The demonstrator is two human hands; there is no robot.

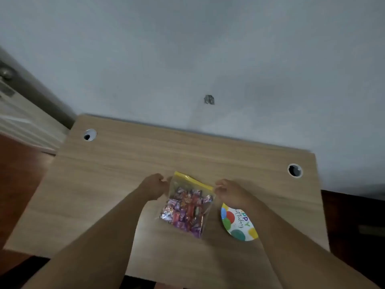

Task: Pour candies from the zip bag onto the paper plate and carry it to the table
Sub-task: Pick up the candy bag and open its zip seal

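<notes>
A clear zip bag with a yellow seal strip lies on the wooden desk, full of wrapped candies in purple, red and orange. My left hand pinches the bag's top left corner. My right hand pinches its top right corner at the yellow strip. To the right of the bag lies a white paper plate printed with coloured balloons and birthday lettering. My right forearm covers part of the plate. No candy lies on the plate.
The wooden desk stands against a pale wall and has a round cable hole at the back left and back right. Dark red floor shows on both sides. A door with a knob is at far left.
</notes>
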